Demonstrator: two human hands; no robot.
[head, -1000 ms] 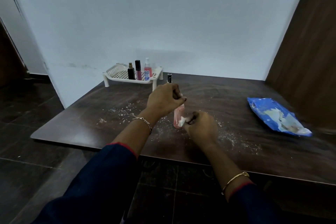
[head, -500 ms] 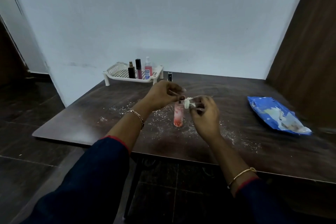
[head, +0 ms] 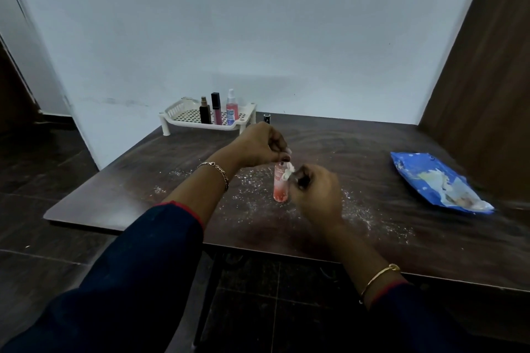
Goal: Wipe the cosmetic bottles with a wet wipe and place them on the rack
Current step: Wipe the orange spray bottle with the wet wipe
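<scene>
A small pink bottle (head: 279,186) stands upright on the dark table (head: 372,226). My left hand (head: 262,145) pinches its top from above. My right hand (head: 315,195) holds a crumpled white wet wipe (head: 288,173) against the bottle's upper right side. The white rack (head: 177,116) stands at the table's far left corner. On it are a dark brown bottle (head: 205,112), a tall tube with a black cap (head: 216,109) and a pink spray bottle (head: 231,107). A small black-capped bottle (head: 267,117) stands on the table just right of the rack.
A blue wet wipe pack (head: 436,180) lies open at the table's right side. White powder or crumbs (head: 364,212) are scattered around the pink bottle. A white wall runs behind the table and a brown panel (head: 481,80) stands on the right.
My right hand has moved the wipe from the bottle's lower part up to its top, then slightly down its right side. My left hand stayed on the top.
</scene>
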